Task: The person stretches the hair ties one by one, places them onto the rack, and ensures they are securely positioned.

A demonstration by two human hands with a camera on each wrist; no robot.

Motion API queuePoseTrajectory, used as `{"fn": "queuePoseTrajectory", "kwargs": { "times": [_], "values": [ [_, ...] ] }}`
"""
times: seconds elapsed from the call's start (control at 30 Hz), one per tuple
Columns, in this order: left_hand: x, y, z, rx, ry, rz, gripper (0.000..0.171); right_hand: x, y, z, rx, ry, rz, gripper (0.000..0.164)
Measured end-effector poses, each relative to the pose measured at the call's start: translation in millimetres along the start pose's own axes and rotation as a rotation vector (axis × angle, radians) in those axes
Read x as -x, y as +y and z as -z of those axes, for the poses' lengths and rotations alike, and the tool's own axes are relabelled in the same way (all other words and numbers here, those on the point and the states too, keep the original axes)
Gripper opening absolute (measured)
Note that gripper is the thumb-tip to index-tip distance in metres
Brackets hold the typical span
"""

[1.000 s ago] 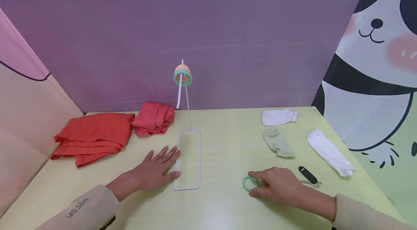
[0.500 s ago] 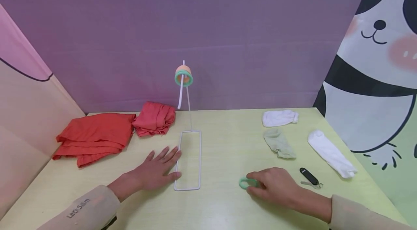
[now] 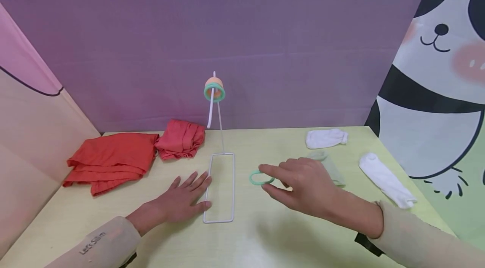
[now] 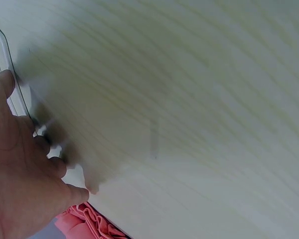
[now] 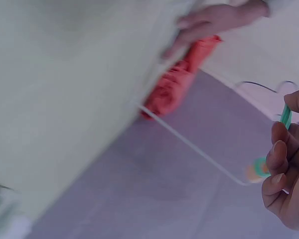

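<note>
Between thumb and index finger my right hand pinches a mint-green ring, raised above the table to the right of the white wire stand. The right wrist view shows the same ring edge-on at the fingertips. My left hand lies spread out, its fingertips and thumb on the left side of the stand's rectangular base. High on the stand's arm hang several orange and green rings in a stack. The key with the black tag is hidden behind my right hand and forearm.
Left of the stand lie a folded red cloth and a bundled red cloth. At the right are a white sock, a grey-green sock partly covered by my right hand, and another white sock. A purple backdrop rises behind the table.
My right hand has lifted the green ring off the table and carried it left and forward, nearer the stand. The left hand has stayed in place on the base.
</note>
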State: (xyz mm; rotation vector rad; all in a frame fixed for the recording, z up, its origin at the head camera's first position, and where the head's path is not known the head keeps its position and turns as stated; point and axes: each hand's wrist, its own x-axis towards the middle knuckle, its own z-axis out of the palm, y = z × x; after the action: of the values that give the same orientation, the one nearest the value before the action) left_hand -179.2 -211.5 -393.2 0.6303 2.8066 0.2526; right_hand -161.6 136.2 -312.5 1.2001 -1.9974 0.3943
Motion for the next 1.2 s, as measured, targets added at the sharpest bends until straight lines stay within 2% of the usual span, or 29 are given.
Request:
{"fn": "queuePoseTrajectory", "kwargs": {
  "times": [0.1,0.27,0.47,0.7,1.2],
  "values": [
    [0.0,0.3,-0.1,-0.002,-0.002,0.004,0.081,-29,-6,12,0.016,0.086,0.073,0.025],
    [-0.8,0.5,0.6,-0.006,-0.006,0.008,0.081,-69,-16,30,0.053,0.159,0.129,0.027],
    [-2.6,-3.1,-2.9,0.008,0.005,-0.008,0.081,-104,-20,28,0.098,0.241,0.157,0.027],
    [-3.4,-6.0,-7.5,0.001,-0.001,-0.012,0.082,-123,-11,9,0.19,0.27,0.174,0.025],
    [-0.2,-1.7,-3.4,-0.007,-0.001,0.001,0.081,-143,27,-33,0.354,0.28,0.119,0.021]
  ]
}}
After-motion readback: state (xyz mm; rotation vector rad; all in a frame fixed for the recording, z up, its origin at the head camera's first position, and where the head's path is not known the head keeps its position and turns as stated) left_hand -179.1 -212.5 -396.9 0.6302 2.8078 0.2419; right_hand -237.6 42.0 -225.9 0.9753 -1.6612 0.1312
